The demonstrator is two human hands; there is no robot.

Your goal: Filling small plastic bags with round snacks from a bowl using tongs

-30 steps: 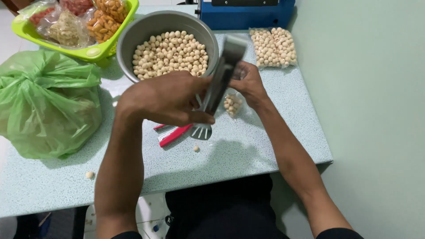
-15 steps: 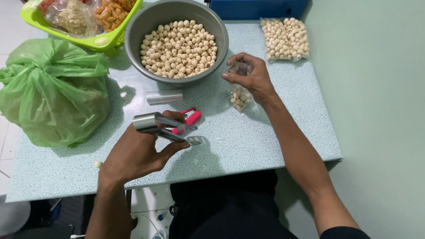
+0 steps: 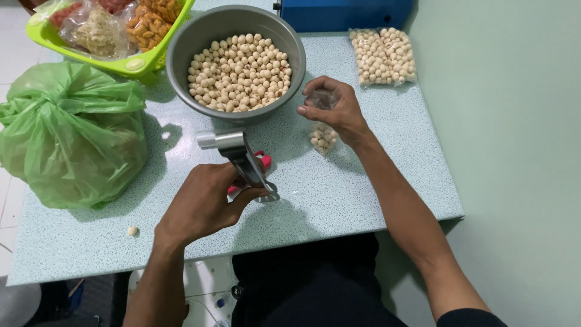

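Since half a second ago the left hand (image 3: 203,203) has turned the metal scoop (image 3: 239,158) so that its round handle end points up toward the bowl, and the right hand (image 3: 333,109) has stayed on the small bag; the scoop sits just below the grey metal bowl (image 3: 181,60), with the red-handled tool (image 3: 263,162) lying under it on the counter (image 3: 363,188).

Bare counter lies open in front of the scoop and to its right, down to the near edge; the right edge runs close past the right forearm; on the left the green plastic bag (image 3: 69,136) crowds the room.

The left hand is closed around the scoop's lower part, fingers curled, thumb beneath; the right hand is pinched narrow on the mouth of the small clear bag (image 3: 324,136), holding it upright on the counter.

The small clear bag is only part-filled with pale round nuts at its bottom; the bowl is heaped with the same nuts; a sealed packet of nuts (image 3: 384,56) lies by the blue machine (image 3: 345,13); a green tray (image 3: 139,63) of snack packets stands at the far left; one loose nut (image 3: 132,231) lies near the front edge.
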